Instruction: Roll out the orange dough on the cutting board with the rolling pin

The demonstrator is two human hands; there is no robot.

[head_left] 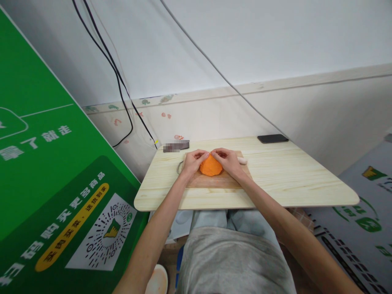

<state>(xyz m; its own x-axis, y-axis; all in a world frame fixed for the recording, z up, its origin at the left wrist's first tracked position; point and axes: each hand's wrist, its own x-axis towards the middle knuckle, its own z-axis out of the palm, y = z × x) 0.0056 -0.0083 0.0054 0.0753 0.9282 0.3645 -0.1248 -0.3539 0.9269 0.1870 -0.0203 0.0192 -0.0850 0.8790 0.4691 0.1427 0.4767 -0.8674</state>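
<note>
A flat, rounded piece of orange dough (pixel 211 166) is held up on edge above a wooden board (pixel 211 182). My left hand (pixel 195 160) pinches its upper left edge between thumb and fingers. On the opposite side, my right hand (pixel 227 159) grips the upper right edge the same way, and the two thumbs nearly meet at the top. Beyond my right wrist, the pale rounded end of a stick-like thing (pixel 243 161) shows; my hand hides the rest. A thin loop (pixel 179 167) sticks out at the board's left side.
The board lies on a light wood table (pixel 294 179) against the wall. A black phone (pixel 272 139) rests at the back right, and a partly blurred dark object (pixel 177 146) at the back left. Cables (pixel 118 73) hang down the wall. A green panel (pixel 61 163) stands left.
</note>
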